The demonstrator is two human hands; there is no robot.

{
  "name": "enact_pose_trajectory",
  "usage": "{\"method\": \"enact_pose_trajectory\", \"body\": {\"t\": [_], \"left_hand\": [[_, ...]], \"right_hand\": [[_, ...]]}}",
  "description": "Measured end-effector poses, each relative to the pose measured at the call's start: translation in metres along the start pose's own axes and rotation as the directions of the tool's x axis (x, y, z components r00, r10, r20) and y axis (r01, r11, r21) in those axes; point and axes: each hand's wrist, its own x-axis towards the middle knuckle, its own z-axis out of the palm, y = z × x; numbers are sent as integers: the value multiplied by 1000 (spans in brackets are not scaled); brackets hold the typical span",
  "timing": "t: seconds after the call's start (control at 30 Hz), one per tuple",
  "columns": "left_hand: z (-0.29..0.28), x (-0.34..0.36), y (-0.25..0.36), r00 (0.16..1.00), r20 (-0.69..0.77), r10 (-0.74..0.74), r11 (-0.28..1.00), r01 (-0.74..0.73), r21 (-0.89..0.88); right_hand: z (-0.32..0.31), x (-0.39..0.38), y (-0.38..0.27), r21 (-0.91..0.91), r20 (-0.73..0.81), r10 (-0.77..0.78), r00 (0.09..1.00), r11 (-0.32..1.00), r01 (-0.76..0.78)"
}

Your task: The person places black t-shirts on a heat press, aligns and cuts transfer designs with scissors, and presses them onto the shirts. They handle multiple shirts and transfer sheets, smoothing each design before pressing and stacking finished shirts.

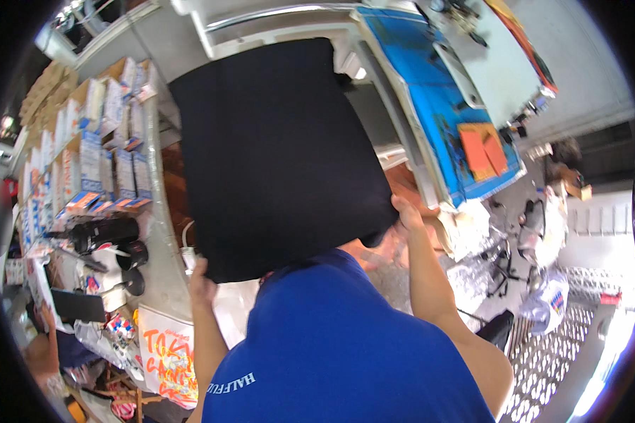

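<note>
A wide piece of black cloth (275, 155), perhaps a garment, spreads flat and smooth in front of me, as if over a board that I cannot see. At its near left corner my left hand (202, 283) is closed on the edge. My right hand (406, 214) grips the near right corner, a little farther out than the left. The fingers of both hands are partly hidden by the cloth. Below the right corner a dark fold of it hangs down.
Rows of white and blue boxes (85, 148) stand on a table at left, with black cylindrical containers (106, 233) nearer. To the right, a framed blue screen (430, 92) carries orange pieces (482, 151). Another person's arm (46, 345) shows at far left. An office chair (504, 271) stands right.
</note>
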Motion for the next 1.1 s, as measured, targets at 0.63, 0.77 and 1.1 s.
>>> {"method": "enact_pose_trajectory", "body": {"t": [0.63,0.77,1.1], "left_hand": [[386,255,149,457,794,402,-614,-509,604],[409,299,144,576,730,368,-634,-419,650],[350,335,247,613,121,781,-210,76,975]], "right_hand": [[355,220,-120,-628,775,-462,432,-483,609],[397,251,-118,-681,725,-366,584,-509,527],[375,310,-198,-984,142,-662,736,-172,35]]}}
